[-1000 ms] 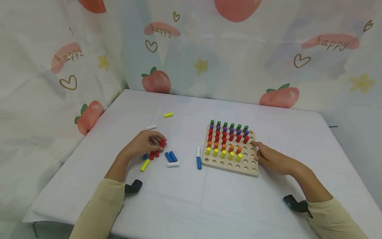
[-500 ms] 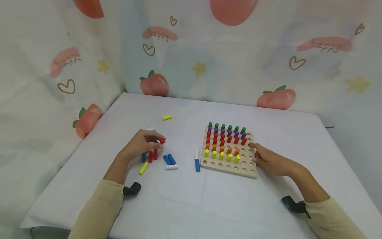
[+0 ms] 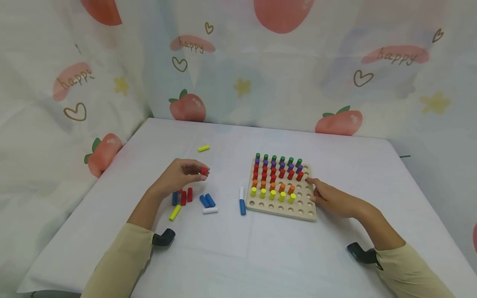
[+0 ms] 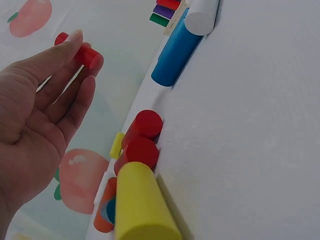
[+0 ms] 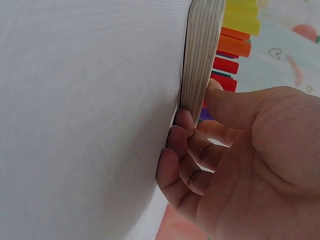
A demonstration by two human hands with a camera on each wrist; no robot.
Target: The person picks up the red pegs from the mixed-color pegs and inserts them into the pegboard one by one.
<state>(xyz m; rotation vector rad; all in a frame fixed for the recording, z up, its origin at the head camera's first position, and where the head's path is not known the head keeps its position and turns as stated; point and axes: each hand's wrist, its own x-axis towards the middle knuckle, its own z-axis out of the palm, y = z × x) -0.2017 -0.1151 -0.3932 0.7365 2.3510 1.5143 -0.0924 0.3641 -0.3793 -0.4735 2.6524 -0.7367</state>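
Note:
My left hand (image 3: 179, 177) pinches a red peg (image 3: 204, 171) between thumb and fingertips, raised above the white table. Below it lie two red pegs (image 3: 190, 194), a blue peg (image 3: 174, 198), a yellow peg (image 3: 174, 212) and an orange peg (image 4: 104, 220). My right hand (image 3: 337, 200) grips the right edge of a wooden pegboard (image 3: 305, 212), thumb on top and fingers curled against its side. Rows of green, purple, red, orange and yellow pegs stand in the board. Holes show along its front and right sides.
Two blue pegs (image 3: 210, 200) and a white peg (image 3: 210, 210) lie between the left hand and the board. Another white peg (image 3: 241, 193) and blue peg (image 3: 242, 207) lie end to end beside the board's left edge. A yellow peg (image 3: 203, 148) lies farther back.
My left hand has lifted the red peg away from the loose pegs, uncovering the red ones beneath. The right hand keeps its grip on the board. The head view has shifted slightly.

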